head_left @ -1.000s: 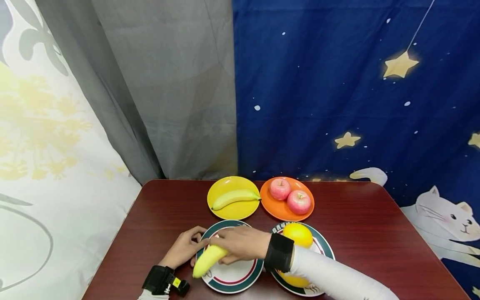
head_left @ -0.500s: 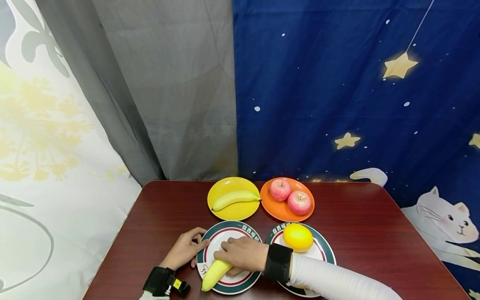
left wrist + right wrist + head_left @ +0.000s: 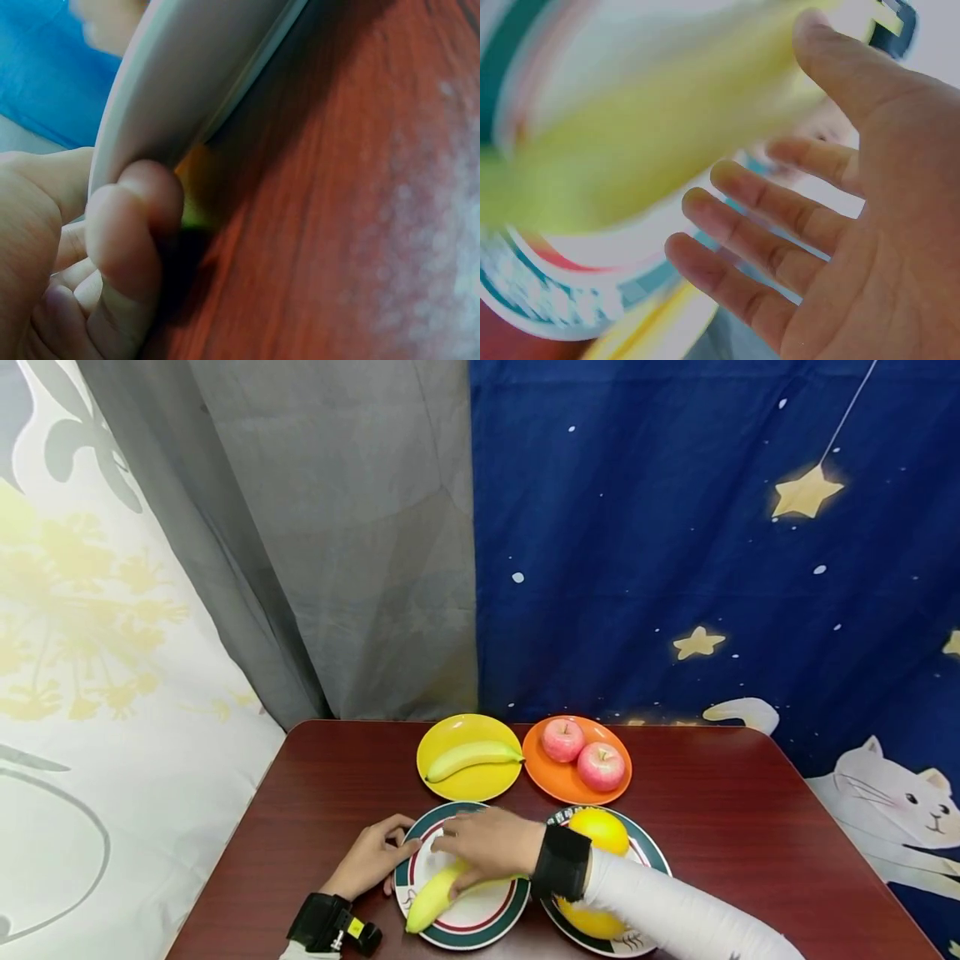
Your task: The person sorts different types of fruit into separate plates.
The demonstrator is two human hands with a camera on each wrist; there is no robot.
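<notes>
A yellow banana [image 3: 429, 903] lies across a white plate [image 3: 468, 937] with a green band and red ring, at the near middle in the head view. Over it is my right hand [image 3: 491, 843], which covers part of the banana. In the right wrist view the fingers [image 3: 757, 195] are spread and straight, and the thumb tip overlaps the banana [image 3: 652, 150]. My left hand [image 3: 369, 858] pinches the plate's left rim. The left wrist view shows bent fingers [image 3: 124, 247] beneath the rim of the plate [image 3: 195, 67].
Behind stand a yellow plate [image 3: 438, 735] with another banana [image 3: 472, 758] and an orange plate [image 3: 551, 781] with two apples [image 3: 601, 767]. A second green-banded plate [image 3: 662, 862] holds yellow round fruits [image 3: 603, 829], partly hidden by the right forearm. Curtains rise behind the brown table [image 3: 705, 793].
The right hand has brought the banana down onto the plate and moved it slightly right, and its fingers have loosened from it. The left hand stays at the plate's rim.
</notes>
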